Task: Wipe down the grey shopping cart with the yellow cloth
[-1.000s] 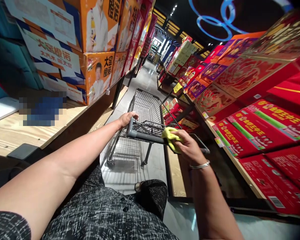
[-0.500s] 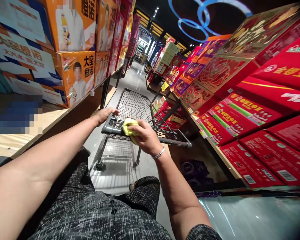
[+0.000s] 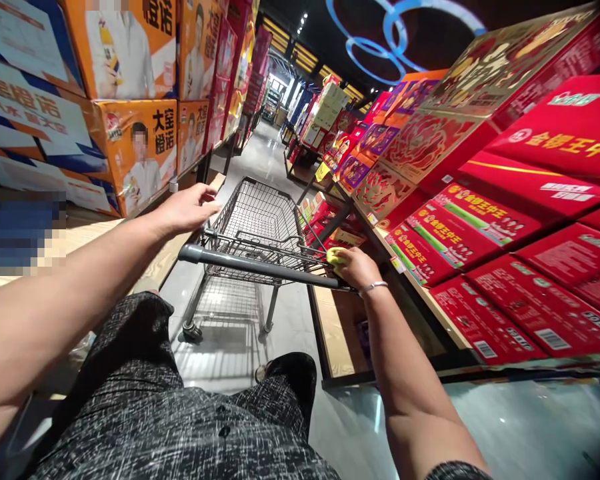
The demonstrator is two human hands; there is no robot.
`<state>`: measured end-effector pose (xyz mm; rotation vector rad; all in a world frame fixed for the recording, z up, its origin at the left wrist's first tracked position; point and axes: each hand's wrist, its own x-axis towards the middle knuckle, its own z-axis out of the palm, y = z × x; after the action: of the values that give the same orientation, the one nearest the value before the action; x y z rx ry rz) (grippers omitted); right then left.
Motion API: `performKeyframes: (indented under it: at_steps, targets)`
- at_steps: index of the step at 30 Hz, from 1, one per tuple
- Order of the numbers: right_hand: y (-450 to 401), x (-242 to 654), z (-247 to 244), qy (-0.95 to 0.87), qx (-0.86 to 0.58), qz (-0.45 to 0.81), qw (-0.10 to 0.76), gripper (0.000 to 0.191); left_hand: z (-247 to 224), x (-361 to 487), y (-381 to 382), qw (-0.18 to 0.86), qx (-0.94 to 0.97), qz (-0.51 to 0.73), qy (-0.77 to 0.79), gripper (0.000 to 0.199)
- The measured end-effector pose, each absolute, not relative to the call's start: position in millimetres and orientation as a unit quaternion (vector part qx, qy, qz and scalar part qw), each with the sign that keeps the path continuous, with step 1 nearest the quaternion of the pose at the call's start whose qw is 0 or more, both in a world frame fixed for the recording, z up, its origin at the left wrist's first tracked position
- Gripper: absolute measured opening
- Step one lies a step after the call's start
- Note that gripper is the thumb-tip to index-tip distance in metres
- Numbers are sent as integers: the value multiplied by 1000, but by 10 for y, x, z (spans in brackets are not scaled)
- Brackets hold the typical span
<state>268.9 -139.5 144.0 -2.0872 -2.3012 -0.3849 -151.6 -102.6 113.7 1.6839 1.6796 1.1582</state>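
A grey shopping cart (image 3: 260, 267) stands in front of me, its wire basket pointing away down the aisle. My right hand (image 3: 360, 270) is closed around a crumpled yellow cloth (image 3: 336, 256) at the right end of the cart's handlebar. On the other side, my left hand (image 3: 193, 205) hovers by the basket's near left corner, above the handlebar's left end. Its fingers are loosely bent with a gap to the thumb, and nothing shows in them. Whether it touches the cart's frame I cannot tell.
Orange drink cartons (image 3: 143, 153) are stacked on a wooden shelf close on the left. Red gift boxes (image 3: 520, 200) fill the sloping display on the right, its low wooden base (image 3: 335, 333) near the cart. A shiny floor (image 3: 267, 143) runs ahead between the displays.
My right hand has slid the cloth from the left-middle of the handlebar to its right end. My left hand has shifted left and up, away from the corner of the handlebar.
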Motion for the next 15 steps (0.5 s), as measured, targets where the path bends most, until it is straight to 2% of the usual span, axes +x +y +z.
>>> performKeyframes:
  at_steps: [3, 5, 12, 15]
  targets:
    - [-1226, 2144, 1475, -733, -668, -111, -61, 26, 1359, -1244, -1387, 202, 749, 313, 548, 48]
    - [-1214, 1782, 1503, -747, -653, -102, -74, 23, 1353, -1070, -1580, 182, 783, 263, 533, 51]
    - [-1392, 706, 1545, -867, -496, -39, -23, 24, 1017, -933, -1717, 41, 817, 125, 562, 54]
    - [-1377, 606, 1514, -891, -453, -26, 4, 22, 976, -1061, -1671, 34, 826, 140, 545, 50]
